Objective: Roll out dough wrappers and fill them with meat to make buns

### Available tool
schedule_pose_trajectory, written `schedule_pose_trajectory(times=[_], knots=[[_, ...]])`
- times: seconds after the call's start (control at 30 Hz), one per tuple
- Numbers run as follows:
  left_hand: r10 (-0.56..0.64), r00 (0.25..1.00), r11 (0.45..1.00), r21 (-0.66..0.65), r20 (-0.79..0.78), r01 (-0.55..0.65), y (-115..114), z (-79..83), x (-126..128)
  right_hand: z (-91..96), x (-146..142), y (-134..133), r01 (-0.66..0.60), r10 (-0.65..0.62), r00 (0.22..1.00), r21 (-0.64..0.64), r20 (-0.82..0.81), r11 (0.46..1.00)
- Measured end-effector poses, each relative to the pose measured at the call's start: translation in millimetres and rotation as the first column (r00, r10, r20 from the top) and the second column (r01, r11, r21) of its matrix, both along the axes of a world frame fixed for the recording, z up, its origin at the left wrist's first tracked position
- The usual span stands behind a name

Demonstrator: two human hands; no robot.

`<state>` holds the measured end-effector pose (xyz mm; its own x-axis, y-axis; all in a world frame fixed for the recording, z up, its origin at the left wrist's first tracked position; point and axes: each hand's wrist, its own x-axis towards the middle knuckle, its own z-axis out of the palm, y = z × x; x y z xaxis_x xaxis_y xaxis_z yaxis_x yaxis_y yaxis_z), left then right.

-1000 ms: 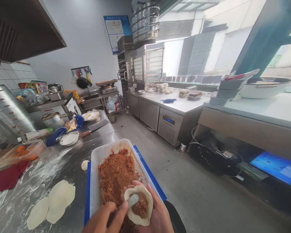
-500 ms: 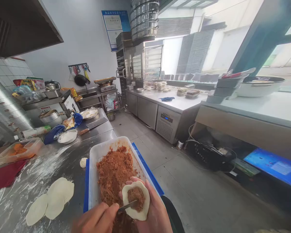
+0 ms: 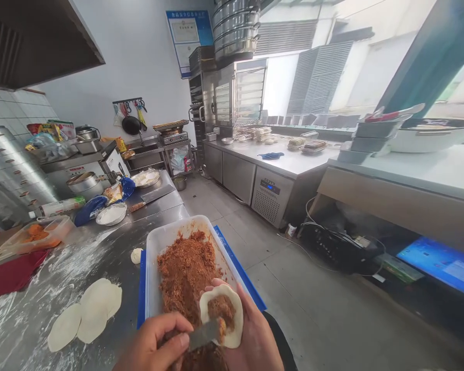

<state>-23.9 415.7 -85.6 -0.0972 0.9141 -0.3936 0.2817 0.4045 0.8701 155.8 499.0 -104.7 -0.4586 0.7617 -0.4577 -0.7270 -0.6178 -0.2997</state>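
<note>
My left hand (image 3: 156, 340) is closed around a flat filling spatula (image 3: 204, 336). Its blade reaches over the near part of a round dough wrapper (image 3: 236, 319), with a little filling at the tip. The wrapper rests cupped in my right hand (image 3: 255, 330), whose fingers curl up behind it. Reddish-brown minced filling (image 3: 221, 308) lies in the wrapper's middle. Below both hands is a white plastic tub (image 3: 154, 242), holding a large mass of the same mince (image 3: 187, 263). My left hand hides the tub's near end.
Flat dough wrappers (image 3: 96, 309) overlap on the floured steel table (image 3: 69, 273), with a small dough ball (image 3: 136, 255) by the tub. A blue tray (image 3: 242, 268) lies under the tub. Farther back are a cleaver (image 3: 158, 195), a bowl of flour (image 3: 111, 214) and an orange-filled container (image 3: 64, 232).
The spatula's blade has turned from edge-on to showing its flat face, and a bit of filling now shows at its tip. The whole view has shifted slightly.
</note>
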Motion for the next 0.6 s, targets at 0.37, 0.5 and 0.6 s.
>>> schedule_pose_trajectory(times=[0.37,0.5,0.6], knots=[[-0.011,0.216,0.959,0.051,-0.976,0.279,46.8,-27.6,-20.5,10.3,11.4,13.6,0.095,-0.087,0.987,-0.051,0.133,0.994],[0.304,0.166,0.827,0.346,-0.938,0.443,18.4,-30.7,-7.0,8.4,11.0,11.3,0.088,-0.079,0.993,-0.094,0.089,0.992],[0.434,0.196,0.661,0.458,-0.879,0.594,2.7,-33.0,13.3,4.9,5.7,5.7,0.119,-0.113,0.99,-0.079,0.081,0.99]])
